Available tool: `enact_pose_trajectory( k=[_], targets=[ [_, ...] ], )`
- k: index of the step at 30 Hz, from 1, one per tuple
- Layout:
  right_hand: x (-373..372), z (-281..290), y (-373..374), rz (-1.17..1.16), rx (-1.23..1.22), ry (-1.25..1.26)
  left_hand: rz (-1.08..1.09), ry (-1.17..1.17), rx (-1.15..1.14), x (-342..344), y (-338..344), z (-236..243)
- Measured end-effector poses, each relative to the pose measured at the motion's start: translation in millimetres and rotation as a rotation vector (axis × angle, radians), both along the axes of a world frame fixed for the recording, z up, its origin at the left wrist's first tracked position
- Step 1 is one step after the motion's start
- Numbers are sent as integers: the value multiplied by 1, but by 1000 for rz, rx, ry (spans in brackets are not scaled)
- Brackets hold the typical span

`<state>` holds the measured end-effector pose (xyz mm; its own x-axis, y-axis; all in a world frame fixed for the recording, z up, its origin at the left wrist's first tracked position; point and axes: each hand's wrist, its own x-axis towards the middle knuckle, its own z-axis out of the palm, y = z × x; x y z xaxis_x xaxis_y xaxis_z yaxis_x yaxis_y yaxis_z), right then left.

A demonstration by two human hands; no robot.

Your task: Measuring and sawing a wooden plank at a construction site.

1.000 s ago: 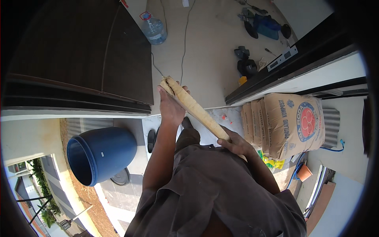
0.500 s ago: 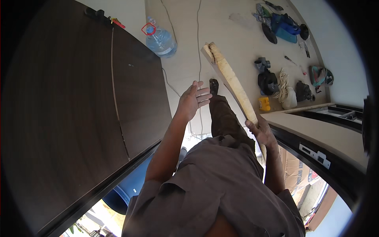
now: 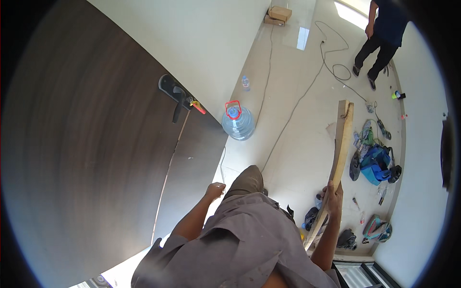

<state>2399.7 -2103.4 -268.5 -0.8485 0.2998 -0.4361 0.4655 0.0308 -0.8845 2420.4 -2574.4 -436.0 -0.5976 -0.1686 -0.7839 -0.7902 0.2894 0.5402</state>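
In my right hand (image 3: 334,196) is a long, rough wooden board (image 3: 342,144), its fingers wrapped round the lower part. The board stands tilted upward ahead of me on the right, and its lower end runs back beside my body. My left hand (image 3: 214,191) hangs low beside my left thigh with the fingers curled in, and I see nothing in it. It is nearest the dark brown door (image 3: 110,144), apart from its edge.
The door has a black handle (image 3: 178,98) with keys. Beyond its edge stand a large water jug (image 3: 238,126) and a small bottle (image 3: 246,83). Cables (image 3: 297,103) cross the tiled floor. Bags (image 3: 377,163) and tools lie along the right wall. A person (image 3: 384,38) stands far right.
I have moved forward into the room, and a person has come into view. The board now points more upright and further right. My left hand has dropped and its spread fingers have curled.
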Motion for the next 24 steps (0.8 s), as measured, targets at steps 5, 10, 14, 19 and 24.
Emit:
enact_pose_trajectory(
  k=[5, 10, 14, 19, 24],
  targets=[
    [-142, -9, 49, 54, -44, 32, -51, -140, -55, -73, 46, -24],
    [-293, -32, 78, -105, -168, -10, -365, -263, -314, -239, 54, -41],
    [-399, -14, 119, -103, -230, -29, -920, 426, -564, -368, 94, -57],
    [-530, -4, 164, -62, -226, -58, -234, 355, -195, -551, 196, 49],
    [-672, -31, 172, -4, -215, -5, -210, 310, -220, -676, 213, 53]
  ],
)
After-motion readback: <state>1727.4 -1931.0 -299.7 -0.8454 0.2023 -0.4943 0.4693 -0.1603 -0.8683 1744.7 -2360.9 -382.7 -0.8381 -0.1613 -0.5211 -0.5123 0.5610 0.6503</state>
